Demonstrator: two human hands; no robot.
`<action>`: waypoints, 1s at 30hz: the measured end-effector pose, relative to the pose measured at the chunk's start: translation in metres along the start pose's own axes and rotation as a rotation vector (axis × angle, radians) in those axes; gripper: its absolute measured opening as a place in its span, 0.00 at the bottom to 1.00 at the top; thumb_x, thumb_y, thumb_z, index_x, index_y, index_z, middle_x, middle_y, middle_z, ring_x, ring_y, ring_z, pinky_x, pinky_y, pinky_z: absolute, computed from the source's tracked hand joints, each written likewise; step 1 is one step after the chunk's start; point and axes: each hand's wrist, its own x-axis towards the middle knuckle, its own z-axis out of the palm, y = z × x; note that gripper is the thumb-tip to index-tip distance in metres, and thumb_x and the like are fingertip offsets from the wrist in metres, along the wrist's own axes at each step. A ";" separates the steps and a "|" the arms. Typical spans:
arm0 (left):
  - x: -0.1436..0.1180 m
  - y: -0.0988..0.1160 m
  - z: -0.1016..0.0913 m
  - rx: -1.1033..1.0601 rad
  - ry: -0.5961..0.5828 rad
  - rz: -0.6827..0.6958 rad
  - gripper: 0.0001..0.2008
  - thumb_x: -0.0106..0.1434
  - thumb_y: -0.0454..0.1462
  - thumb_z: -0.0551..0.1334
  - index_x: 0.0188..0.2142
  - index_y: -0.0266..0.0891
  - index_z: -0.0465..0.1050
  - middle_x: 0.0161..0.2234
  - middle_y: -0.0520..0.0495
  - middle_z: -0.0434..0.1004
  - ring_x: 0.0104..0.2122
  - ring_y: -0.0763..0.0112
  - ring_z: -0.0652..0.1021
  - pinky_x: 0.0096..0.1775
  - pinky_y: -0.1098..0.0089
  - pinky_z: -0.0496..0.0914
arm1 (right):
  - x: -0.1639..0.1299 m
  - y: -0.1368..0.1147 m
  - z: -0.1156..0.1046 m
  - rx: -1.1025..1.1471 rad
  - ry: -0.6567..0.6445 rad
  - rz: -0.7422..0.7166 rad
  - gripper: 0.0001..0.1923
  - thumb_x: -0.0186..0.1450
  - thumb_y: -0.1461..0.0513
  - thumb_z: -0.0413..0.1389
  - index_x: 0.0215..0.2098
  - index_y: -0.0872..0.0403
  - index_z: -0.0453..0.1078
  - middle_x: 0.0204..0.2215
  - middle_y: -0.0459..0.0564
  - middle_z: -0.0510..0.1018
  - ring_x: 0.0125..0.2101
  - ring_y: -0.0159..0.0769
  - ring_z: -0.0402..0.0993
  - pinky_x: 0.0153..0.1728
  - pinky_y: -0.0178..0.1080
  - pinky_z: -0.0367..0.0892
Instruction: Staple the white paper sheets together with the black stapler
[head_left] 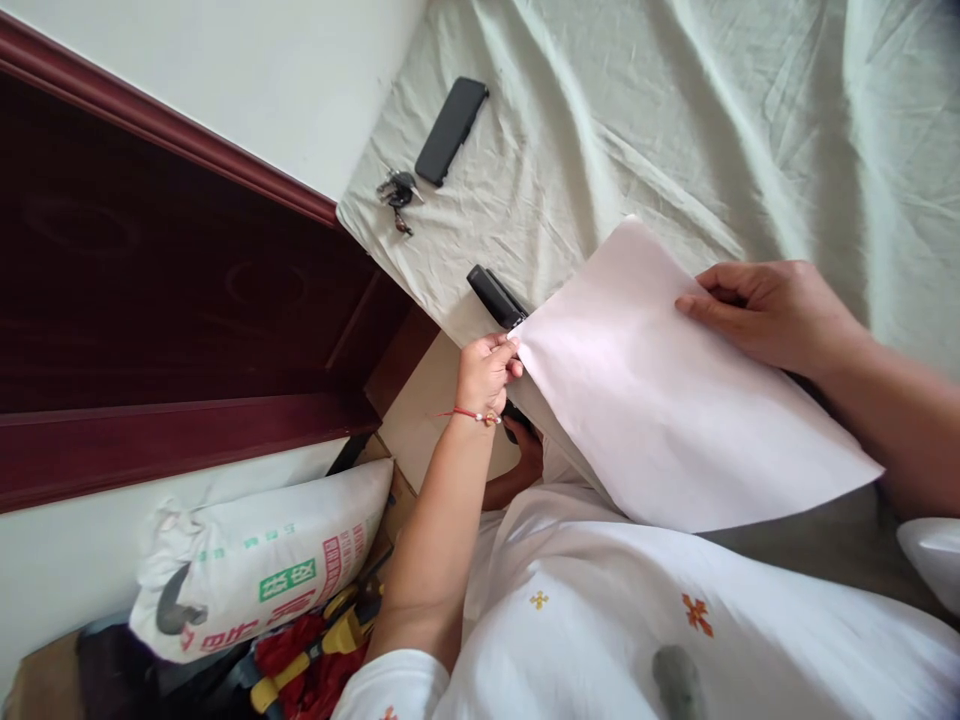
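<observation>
L hand point(487, 372) pinching corner of pale pink paper sheets point(675, 400), R hand point(765, 310) gripping far edge; black stapler point(495, 296) lying just beside corner, sheets not yet in it.

A bed point(675, 120) under a wrinkled pale sheet fills the upper right; a phone point(451, 130), keys point(397, 193) and a stapler point(495, 296) lie near its left edge.

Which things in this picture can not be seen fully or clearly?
- Black stapler, head view: its near end is hidden behind the paper.
- Right hand: fingertips tucked under the paper's edge; forearm blurred.
- Keys: too small to count.
- Sack: its print is partly hidden by folds.
- Left hand pinches the paper's corner.
</observation>
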 end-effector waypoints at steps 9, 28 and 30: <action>0.007 -0.005 -0.002 -0.131 0.081 0.041 0.09 0.52 0.27 0.69 0.24 0.34 0.69 0.15 0.58 0.66 0.13 0.84 0.67 0.15 0.82 0.50 | 0.000 0.000 -0.006 -0.060 -0.071 -0.015 0.23 0.60 0.42 0.56 0.35 0.50 0.78 0.25 0.46 0.79 0.24 0.34 0.70 0.26 0.38 0.61; -0.002 -0.007 -0.004 -0.095 0.068 -0.012 0.10 0.53 0.30 0.72 0.24 0.33 0.71 0.17 0.56 0.69 0.12 0.84 0.66 0.14 0.81 0.50 | -0.002 0.007 -0.004 0.072 -0.032 0.024 0.23 0.60 0.41 0.60 0.38 0.49 0.79 0.28 0.45 0.82 0.26 0.33 0.72 0.28 0.37 0.64; -0.003 -0.006 -0.003 -0.095 0.063 -0.026 0.10 0.53 0.29 0.72 0.24 0.33 0.71 0.17 0.56 0.68 0.12 0.84 0.66 0.14 0.81 0.50 | -0.001 0.007 -0.004 0.065 -0.025 0.028 0.22 0.60 0.42 0.60 0.38 0.49 0.79 0.27 0.45 0.82 0.26 0.33 0.71 0.28 0.37 0.64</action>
